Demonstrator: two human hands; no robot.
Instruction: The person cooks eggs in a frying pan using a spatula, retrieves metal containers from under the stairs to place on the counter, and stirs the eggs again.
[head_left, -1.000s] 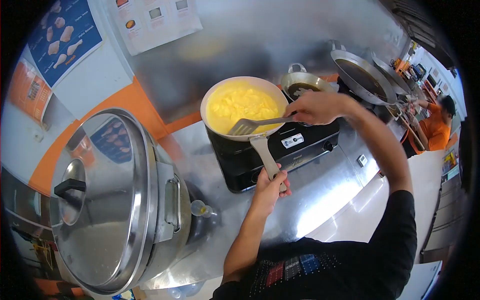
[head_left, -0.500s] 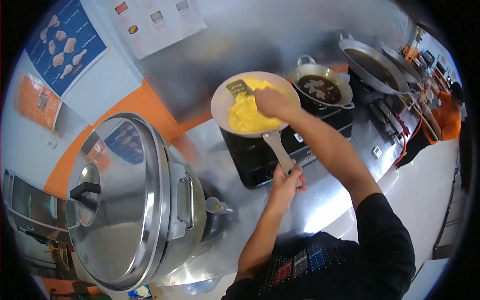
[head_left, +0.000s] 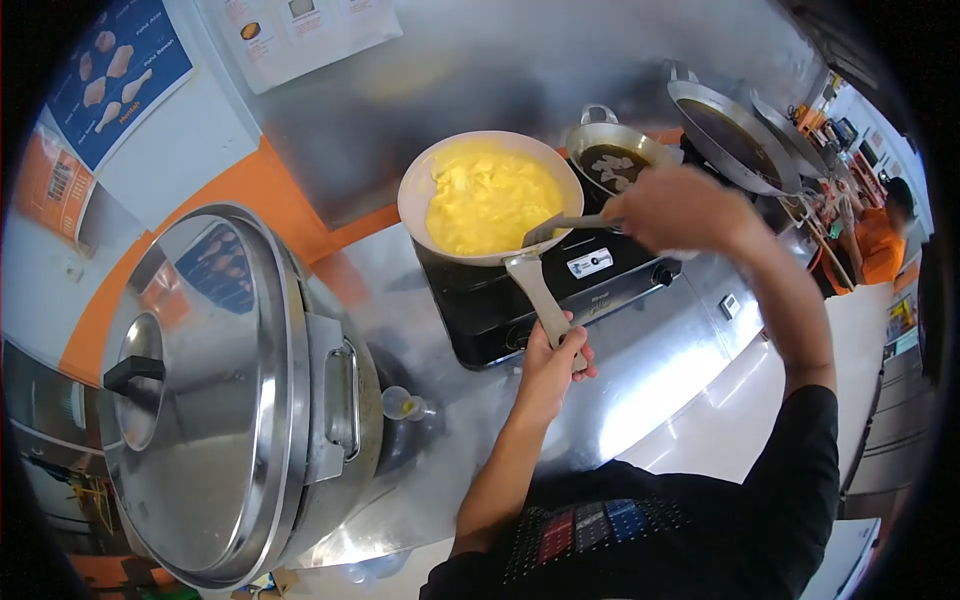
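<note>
My left hand (head_left: 552, 362) is closed round the beige handle of a light-coloured frying pan (head_left: 412, 208). The pan sits over a black gas stove (head_left: 462, 318). Soft yellow scrambled egg (head_left: 492, 205) spreads across the pan's inside. In my right hand (head_left: 680, 210), slightly blurred, is the handle of a grey spatula (head_left: 562, 226). Its blade dips into the egg at the pan's right front rim. My right hand hovers over the stove's right side, in front of a small wok (head_left: 597, 135) with dark oil and pale pieces in it.
At the left stands a large lidded steel pot (head_left: 210, 400), with a small clear cup (head_left: 398, 403) beside it on the steel counter (head_left: 480, 440). Larger oil-filled woks (head_left: 735, 135) line the back right. A person in an orange shirt (head_left: 880, 248) is at the far right.
My right hand has swung right and toward me, taking the spatula from the pan's far left to its right front rim. My left hand keeps its hold. The whole view has shifted slightly.
</note>
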